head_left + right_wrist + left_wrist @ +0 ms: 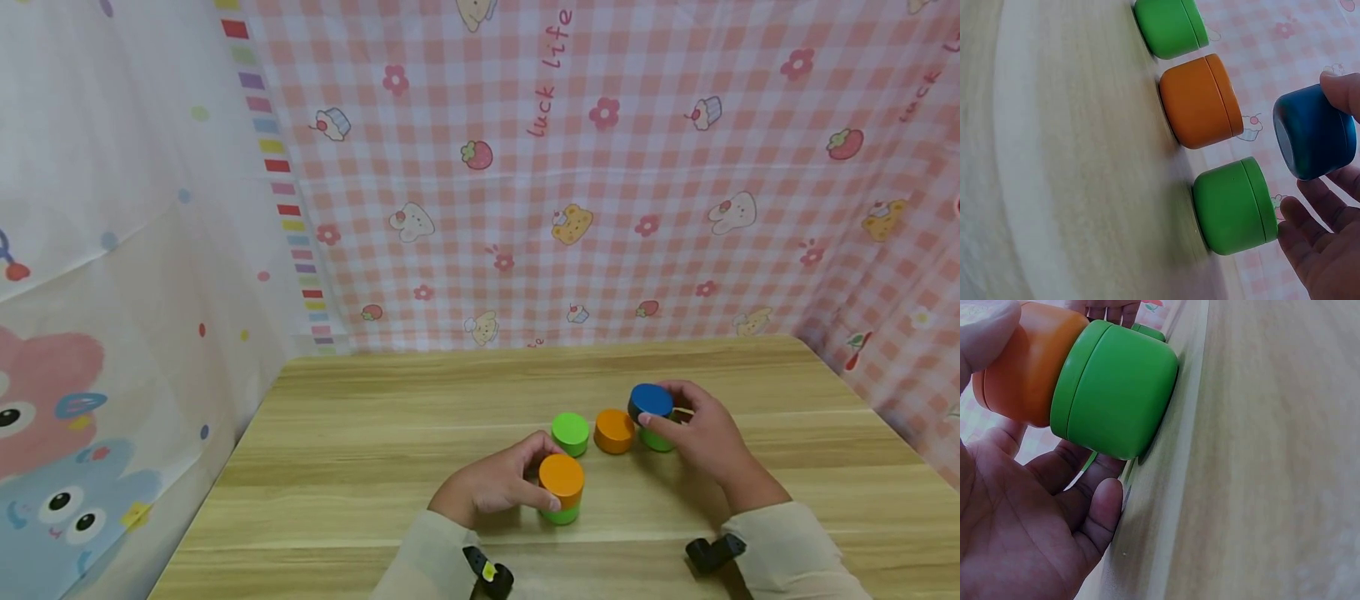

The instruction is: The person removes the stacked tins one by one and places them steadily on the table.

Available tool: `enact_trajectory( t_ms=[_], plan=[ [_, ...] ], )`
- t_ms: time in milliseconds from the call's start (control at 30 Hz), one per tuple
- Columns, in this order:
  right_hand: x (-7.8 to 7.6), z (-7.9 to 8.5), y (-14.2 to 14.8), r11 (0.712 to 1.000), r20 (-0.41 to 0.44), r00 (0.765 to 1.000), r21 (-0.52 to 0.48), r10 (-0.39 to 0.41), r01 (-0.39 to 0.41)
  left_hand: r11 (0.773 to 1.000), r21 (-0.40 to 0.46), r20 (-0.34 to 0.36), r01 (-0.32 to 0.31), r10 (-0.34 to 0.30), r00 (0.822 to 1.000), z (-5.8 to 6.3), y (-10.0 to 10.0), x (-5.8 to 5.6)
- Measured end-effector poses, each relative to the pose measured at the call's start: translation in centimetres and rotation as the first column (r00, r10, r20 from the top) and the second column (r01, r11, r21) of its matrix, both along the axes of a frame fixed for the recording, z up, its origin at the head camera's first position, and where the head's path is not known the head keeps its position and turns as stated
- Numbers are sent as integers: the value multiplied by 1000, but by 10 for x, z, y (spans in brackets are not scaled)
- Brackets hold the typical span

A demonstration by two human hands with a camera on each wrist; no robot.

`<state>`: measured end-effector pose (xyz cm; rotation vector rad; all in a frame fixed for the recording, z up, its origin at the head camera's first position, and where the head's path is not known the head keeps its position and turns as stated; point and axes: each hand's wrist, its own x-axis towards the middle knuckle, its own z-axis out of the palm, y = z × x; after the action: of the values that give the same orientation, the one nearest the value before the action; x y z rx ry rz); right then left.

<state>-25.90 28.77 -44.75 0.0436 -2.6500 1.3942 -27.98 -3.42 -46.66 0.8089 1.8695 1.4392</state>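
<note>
With thumb and fingers, my left hand grips a small round orange jar. This jar sits on top of a green jar that stands on the table. My right hand pinches a small dark blue jar by its sides, lid up and slightly tilted. A second green jar stands below the blue one, and the right wrist view shows a gap between them. Between the hands, another orange jar and a third green jar stand side by side on the table.
The wooden table reaches back to a pink checked cloth. A white patterned cloth hangs along the left side, and more checked cloth closes off the right. Black straps with small devices circle both wrists.
</note>
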Motion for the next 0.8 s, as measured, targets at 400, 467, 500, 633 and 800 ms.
enact_trajectory(
  t_ms=[400, 467, 500, 633, 800],
  plan=[
    [-3, -4, 8, 1000, -9, 1000, -3, -21, 21, 1000, 8, 8, 4, -4, 1000, -1, 0, 0],
    [-3, -5, 9, 1000, -8, 1000, -7, -21, 21, 1000, 8, 8, 2, -2, 1000, -1, 0, 0],
    [-3, -5, 9, 1000, -6, 1000, -12, -21, 21, 1000, 7, 5, 0, 0, 1000, -1, 0, 0],
    [-3, -6, 11, 999, -2, 1000, -25, -24, 24, 1000, 4, -5, -5, 5, 1000, -2, 0, 0],
    [-2, -6, 12, 999, -1, 1000, -36, -30, 30, 1000, 1, -13, -6, 6, 1000, -2, 0, 0]
  ],
)
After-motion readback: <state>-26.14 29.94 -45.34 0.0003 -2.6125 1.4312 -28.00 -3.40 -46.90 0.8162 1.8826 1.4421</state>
